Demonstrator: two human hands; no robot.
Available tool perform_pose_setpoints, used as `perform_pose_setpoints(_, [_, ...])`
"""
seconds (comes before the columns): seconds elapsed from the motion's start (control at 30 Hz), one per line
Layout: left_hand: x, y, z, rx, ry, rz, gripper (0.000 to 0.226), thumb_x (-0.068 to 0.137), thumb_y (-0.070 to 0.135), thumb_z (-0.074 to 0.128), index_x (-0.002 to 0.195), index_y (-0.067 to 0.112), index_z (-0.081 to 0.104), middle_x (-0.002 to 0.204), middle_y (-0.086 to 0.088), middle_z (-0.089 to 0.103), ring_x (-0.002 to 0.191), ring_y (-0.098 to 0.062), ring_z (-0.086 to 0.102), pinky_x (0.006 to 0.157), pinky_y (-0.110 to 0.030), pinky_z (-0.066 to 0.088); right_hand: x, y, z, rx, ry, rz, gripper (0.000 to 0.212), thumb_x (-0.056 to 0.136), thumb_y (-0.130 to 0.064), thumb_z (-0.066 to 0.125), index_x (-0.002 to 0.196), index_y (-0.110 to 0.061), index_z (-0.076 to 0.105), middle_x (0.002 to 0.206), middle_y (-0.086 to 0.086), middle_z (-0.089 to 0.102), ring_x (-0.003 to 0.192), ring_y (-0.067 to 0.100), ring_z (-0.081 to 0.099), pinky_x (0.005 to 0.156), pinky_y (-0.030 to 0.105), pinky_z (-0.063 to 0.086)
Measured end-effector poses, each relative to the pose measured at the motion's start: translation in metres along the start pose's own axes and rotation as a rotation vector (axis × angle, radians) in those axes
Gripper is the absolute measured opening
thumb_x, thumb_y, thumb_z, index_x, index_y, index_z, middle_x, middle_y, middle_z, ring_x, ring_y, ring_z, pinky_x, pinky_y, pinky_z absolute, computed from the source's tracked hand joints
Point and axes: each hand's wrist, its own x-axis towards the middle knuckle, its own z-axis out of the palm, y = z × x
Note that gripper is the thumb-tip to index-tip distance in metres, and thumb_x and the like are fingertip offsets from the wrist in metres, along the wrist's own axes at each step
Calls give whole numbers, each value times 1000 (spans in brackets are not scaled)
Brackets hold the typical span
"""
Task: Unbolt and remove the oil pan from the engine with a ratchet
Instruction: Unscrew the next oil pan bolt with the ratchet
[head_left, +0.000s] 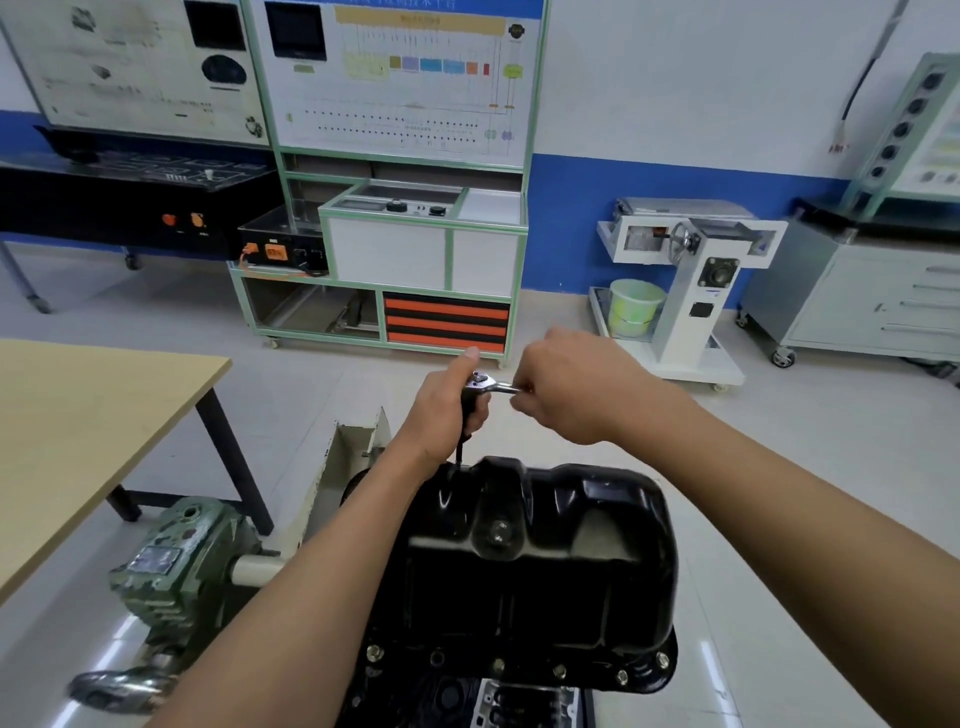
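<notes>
The black oil pan (545, 566) sits upturned on the engine, with several bolts (498, 665) showing along its near flange. A chrome ratchet (488, 383) stands over the pan's far left edge on a long dark extension (460, 457) that reaches down to the flange. My left hand (449, 410) grips the extension just under the ratchet head, thumb up beside the head. My right hand (571, 387) grips the ratchet's handle, which is hidden inside the fist. The socket end is hidden behind the pan's rim.
A green gearbox (176, 561) with a hand wheel (124, 686) belongs to the engine stand at my left. A wooden table (78, 431) stands further left. Training cabinets (395, 260), a white stand (685, 291) with a green bucket and a grey drawer unit (852, 296) line the wall.
</notes>
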Motion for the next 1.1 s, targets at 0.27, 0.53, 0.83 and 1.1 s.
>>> perform_pose_setpoints(0.27, [3,-5,-5,-67,91,54,53,92,48,44,54,11,52,49,-4,53,46,-13,48,49,-23,40,-20,-39,18,571,-6,59,63,88,-52,64,41,-14,45,38,-10,45,43,7,44,49,29,33])
perform_pose_setpoints(0.53, [-5,-6,1,160,-34,157,64,89,54,37,56,3,56,58,-16,55,55,-22,45,52,-29,37,-16,-7,1,179,-46,114,20,86,-39,70,80,-19,72,66,-3,54,69,23,56,59,31,44])
perform_pose_setpoints(0.83, [-6,-4,5,136,-162,128,49,88,42,37,63,4,55,54,-3,56,50,-13,48,52,-23,37,11,1,13,-4,62,50,43,87,0,46,118,-22,67,129,6,59,112,30,56,83,38,49])
perform_pose_setpoints(1.1, [-5,-2,2,85,-160,48,56,89,58,33,55,17,48,50,-7,43,52,-19,37,52,-27,33,17,17,31,201,96,-183,49,99,-3,39,142,-23,52,156,-1,40,130,29,38,109,35,30])
